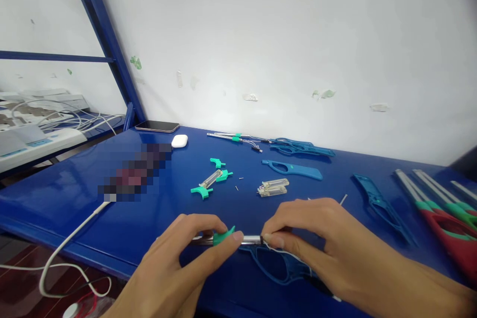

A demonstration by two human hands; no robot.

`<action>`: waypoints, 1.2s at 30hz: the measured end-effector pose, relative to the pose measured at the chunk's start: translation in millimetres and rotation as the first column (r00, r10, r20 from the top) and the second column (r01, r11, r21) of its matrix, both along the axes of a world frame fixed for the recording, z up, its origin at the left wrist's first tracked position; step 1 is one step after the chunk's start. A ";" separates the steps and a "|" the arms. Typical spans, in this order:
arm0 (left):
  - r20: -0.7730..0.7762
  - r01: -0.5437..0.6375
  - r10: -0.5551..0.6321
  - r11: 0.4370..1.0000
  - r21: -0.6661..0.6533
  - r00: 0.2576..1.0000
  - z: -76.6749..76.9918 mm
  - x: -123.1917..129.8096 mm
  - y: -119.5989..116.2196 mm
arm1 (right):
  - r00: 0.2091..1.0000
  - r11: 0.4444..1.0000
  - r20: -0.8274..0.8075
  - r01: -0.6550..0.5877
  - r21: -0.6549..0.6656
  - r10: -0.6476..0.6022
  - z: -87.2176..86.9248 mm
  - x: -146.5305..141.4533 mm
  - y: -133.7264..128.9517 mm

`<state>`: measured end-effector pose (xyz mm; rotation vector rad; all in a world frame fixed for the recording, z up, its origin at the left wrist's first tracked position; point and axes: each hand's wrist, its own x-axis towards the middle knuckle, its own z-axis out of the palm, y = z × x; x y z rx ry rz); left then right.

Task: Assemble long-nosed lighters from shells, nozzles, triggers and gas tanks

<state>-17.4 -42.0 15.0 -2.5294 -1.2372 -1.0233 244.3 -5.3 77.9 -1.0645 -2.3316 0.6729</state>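
My left hand (186, 253) is closed around a shiny metal tube (251, 240) with a green plastic collar (222, 236) on it, held level above the table. At the tube's right end, my right hand (309, 238) pinches a small black end piece with a thin white wire (288, 252) trailing from it; the fingertips partly hide this spot. Beneath both hands lies a blue plastic lighter-handle half (274, 271) with a loop-shaped opening, partly covered by the right hand.
Ahead are green triggers (202, 192), clear fuel tanks (274, 187), tiny pins (236, 188), blue handle shells (294, 170) and wired metal tubes (227, 136). Red-and-green lighters (447, 218) lie at right. A phone (157, 126), white case (179, 141) and cable (70, 241) are at left; a wall stands behind.
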 end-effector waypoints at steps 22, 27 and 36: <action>-0.037 0.012 -0.013 1.000 -0.029 0.999 -3.8 -3.3 1.0 | 0.999 0.997 -0.013 0.030 -0.068 -0.031 -2.2 -3.3 0.3; -0.017 0.031 -0.031 0.999 -0.044 0.999 -4.8 -2.5 1.1 | 0.995 0.990 -0.061 0.075 -0.121 -0.083 -6.3 -3.7 0.0; -0.117 -0.039 0.025 0.992 -0.117 0.993 -18.8 -10.0 -3.1 | 0.996 0.998 -0.082 0.021 0.057 -0.016 -11.1 -2.6 -2.7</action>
